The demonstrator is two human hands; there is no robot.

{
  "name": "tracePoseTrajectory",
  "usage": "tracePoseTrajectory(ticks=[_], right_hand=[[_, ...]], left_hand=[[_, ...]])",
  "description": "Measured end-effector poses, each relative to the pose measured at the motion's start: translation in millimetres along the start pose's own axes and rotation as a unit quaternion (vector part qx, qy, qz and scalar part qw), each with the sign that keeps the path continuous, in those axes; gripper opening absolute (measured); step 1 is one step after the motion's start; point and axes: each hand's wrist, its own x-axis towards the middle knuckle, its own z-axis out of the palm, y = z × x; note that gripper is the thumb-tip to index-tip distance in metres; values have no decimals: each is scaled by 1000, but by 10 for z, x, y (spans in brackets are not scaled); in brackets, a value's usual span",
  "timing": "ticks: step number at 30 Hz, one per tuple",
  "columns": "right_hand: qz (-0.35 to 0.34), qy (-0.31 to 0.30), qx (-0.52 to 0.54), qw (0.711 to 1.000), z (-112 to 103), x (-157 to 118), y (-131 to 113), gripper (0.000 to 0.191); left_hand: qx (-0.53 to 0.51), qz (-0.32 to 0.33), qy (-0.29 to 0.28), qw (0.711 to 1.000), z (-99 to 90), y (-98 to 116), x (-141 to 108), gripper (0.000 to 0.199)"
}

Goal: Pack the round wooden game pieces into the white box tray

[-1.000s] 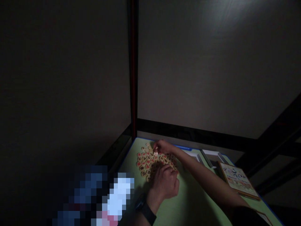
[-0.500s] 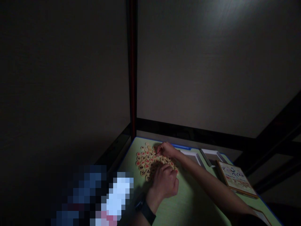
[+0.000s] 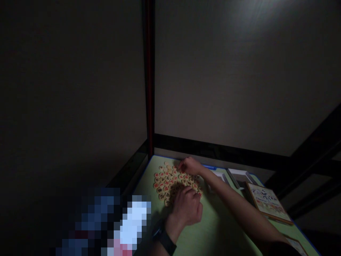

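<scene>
Many round wooden pieces (image 3: 166,183) with red or black characters lie close together on a green table (image 3: 210,227). My left hand (image 3: 186,205), with a dark watch on the wrist, rests at the near side of the pieces; its fingers curl down and their tips are hidden. At the far side of the pieces is my right hand (image 3: 190,166), fingers bent and pressed together over the edge of the group. Whatever its fingertips hold, if anything, is too small and dark to make out.
Two open grey-white box parts (image 3: 241,176) (image 3: 221,177) stand at the table's far right. Nearer lies a box with a printed lid (image 3: 269,201). A blue object (image 3: 210,167) is by the far edge. Walls rise behind and left.
My right hand has moved slightly up and to the right, uncovering more pieces between my hands. My left hand has stayed nearly in place.
</scene>
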Motion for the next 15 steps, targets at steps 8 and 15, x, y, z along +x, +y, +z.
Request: tracePoseTrajectory(ticks=[8,15], right_hand=[[55,3,-119,991,-20,12,-234,23],[54,-31,-131,989,127,88,-298,20]], left_hand=[[-4,-3,-22,1000,-30,7,1,17],[-11,-14,-5,1000,1,8,-3,17]])
